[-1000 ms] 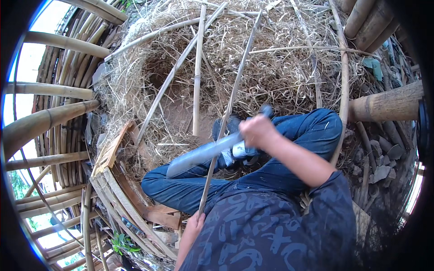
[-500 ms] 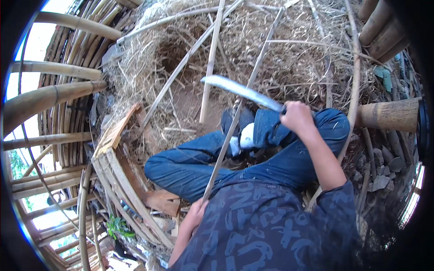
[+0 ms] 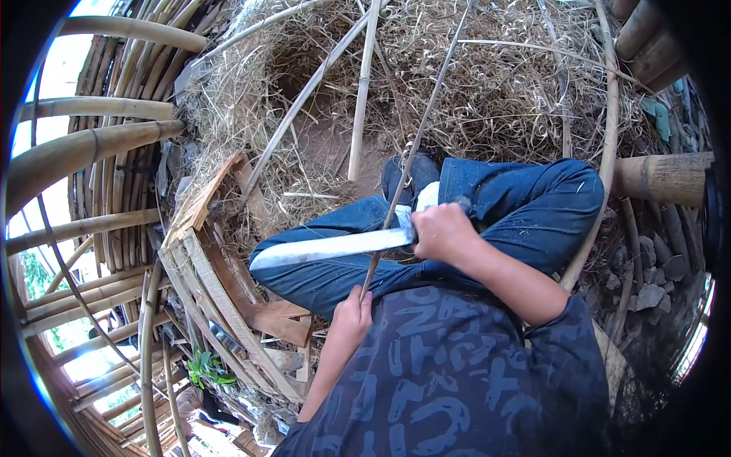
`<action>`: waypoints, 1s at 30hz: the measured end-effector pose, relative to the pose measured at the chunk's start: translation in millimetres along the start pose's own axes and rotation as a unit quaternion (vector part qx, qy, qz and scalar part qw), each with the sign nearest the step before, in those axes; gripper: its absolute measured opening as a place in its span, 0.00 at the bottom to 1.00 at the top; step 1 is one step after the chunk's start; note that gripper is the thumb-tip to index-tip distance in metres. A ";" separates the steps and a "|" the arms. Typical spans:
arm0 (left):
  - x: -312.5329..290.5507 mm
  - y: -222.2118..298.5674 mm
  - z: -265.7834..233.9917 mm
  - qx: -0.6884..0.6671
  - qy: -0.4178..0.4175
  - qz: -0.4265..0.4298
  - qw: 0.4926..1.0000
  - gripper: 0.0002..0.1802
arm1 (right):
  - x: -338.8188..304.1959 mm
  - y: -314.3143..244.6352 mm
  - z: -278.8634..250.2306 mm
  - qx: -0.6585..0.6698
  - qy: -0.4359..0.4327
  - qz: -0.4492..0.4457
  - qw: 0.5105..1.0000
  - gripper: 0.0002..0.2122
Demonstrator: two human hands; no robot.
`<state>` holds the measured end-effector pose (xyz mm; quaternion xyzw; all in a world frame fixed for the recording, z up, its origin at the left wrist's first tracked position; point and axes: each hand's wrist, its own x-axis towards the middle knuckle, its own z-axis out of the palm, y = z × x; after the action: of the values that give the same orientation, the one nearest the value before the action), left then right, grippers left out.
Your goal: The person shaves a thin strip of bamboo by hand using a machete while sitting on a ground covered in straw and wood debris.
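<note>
In my right hand (image 3: pixel 443 232) is the dark handle of a machete (image 3: pixel 327 249), closed in my fist. Its long pale blade points left across my lap and crosses a thin bamboo strip (image 3: pixel 423 126) just above my left hand; whether the edge touches the strip I cannot tell. My left hand (image 3: pixel 351 314) grips the strip near its lower end, close to my shirt. From there the strip slants up and away past my dark shoe (image 3: pixel 403 180) onto the heap of shavings. My legs in blue trousers (image 3: pixel 525 206) are folded beneath it.
Curly bamboo shavings (image 3: pixel 487 99) cover the ground ahead, with loose bamboo strips (image 3: pixel 364 99) lying over them. A wooden frame (image 3: pixel 221 305) stands close at my left, beside a wall of bamboo poles (image 3: pixel 99 148). To the right lie a thick bamboo pole (image 3: pixel 659 180) and broken stones (image 3: pixel 649 297).
My right hand has come down and left, swinging the machete blade from above my shins to across the strip. My left hand has shifted slightly up and right with the strip.
</note>
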<state>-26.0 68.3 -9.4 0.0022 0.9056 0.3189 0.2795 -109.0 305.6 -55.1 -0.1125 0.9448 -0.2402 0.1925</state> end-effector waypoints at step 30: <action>24.1 26.1 5.4 0.062 0.008 0.008 0.998 0.07 | 6.7 46.8 -10.8 -0.053 0.069 0.089 0.992 0.11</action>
<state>-48.2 96.6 -9.9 0.0240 0.9259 0.2638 0.2693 -125.2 348.2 -71.7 -0.0210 0.9734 -0.1787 0.1416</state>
